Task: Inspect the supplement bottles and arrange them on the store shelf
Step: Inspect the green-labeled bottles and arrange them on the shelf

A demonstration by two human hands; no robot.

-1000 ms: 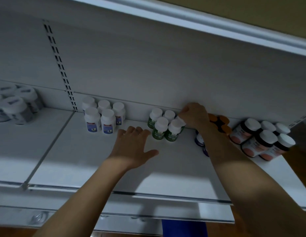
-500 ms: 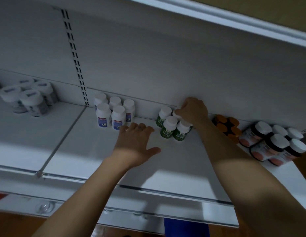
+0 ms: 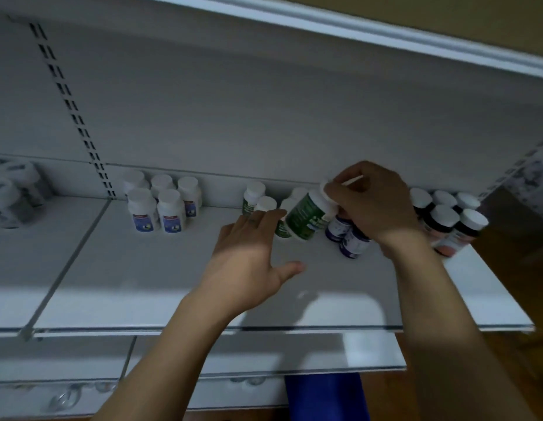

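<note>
My right hand (image 3: pixel 370 205) grips a green-labelled supplement bottle (image 3: pixel 308 217) by its white cap and holds it tilted above the white shelf (image 3: pixel 142 284). Other green-labelled bottles (image 3: pixel 255 197) stand behind it near the back wall. My left hand (image 3: pixel 249 253) lies flat on the shelf with straight fingers, its fingertips close to the green bottles. Dark blue-labelled bottles (image 3: pixel 346 235) stand under my right hand, partly hidden by it.
Several white bottles with blue labels (image 3: pixel 160 205) stand at the back left. Dark bottles with pink labels and white caps (image 3: pixel 446 223) stand at the right. Grey-capped jars (image 3: pixel 12 192) sit on the neighbouring shelf at far left. A slotted upright (image 3: pixel 72 110) runs up the back wall.
My right hand has lifted one green bottle out of the group and tilted it toward me. My left hand has slid a little toward the green bottles.
</note>
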